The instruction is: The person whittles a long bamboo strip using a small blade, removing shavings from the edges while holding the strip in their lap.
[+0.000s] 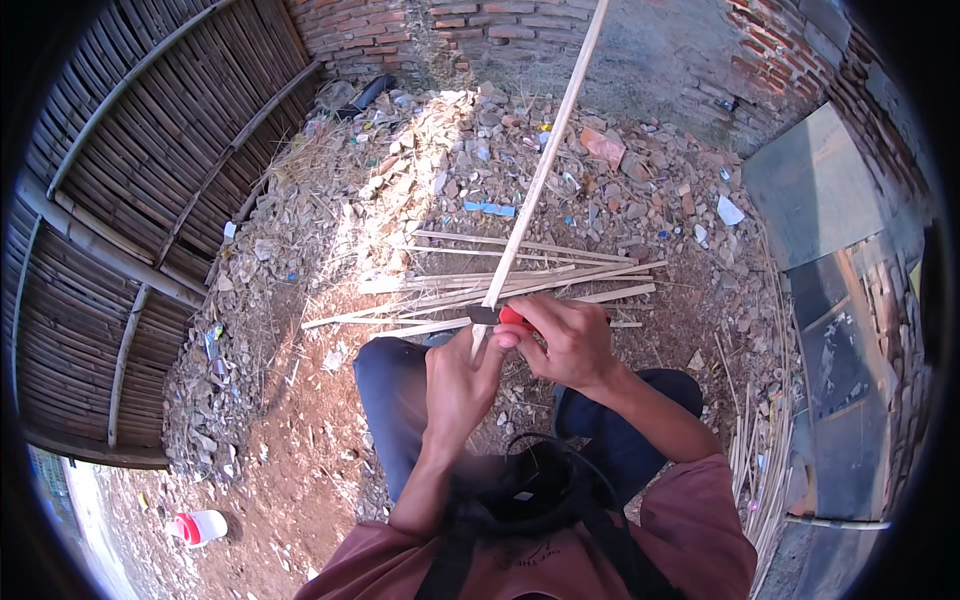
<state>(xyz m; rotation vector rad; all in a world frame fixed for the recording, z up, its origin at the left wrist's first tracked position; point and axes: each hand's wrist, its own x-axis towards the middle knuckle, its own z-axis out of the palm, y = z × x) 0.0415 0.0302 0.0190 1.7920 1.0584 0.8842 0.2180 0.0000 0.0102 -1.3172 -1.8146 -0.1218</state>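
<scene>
A long, pale bamboo strip (pixel 545 165) slants up and away from my lap toward the brick wall. My left hand (pixel 455 392) is closed round its near end, between my knees. In my right hand (pixel 574 342) is a knife (pixel 511 317) with a red handle, gripped from the right. Its short dark blade lies across the strip, just beyond my left fingers. Both thumbs are close together near the blade. Several more split bamboo strips (pixel 440 286) lie crosswise in a loose pile on the ground, just past my hands.
Rubble and litter (pixel 480 150) cover the ground as far as the brick wall (pixel 360 35). A bamboo slat wall (pixel 150 140) stands left. Flat boards (pixel 818 185) lean at right, near thin strips (pixel 765 480). A white container with a red lid (pixel 207 527) sits lower left.
</scene>
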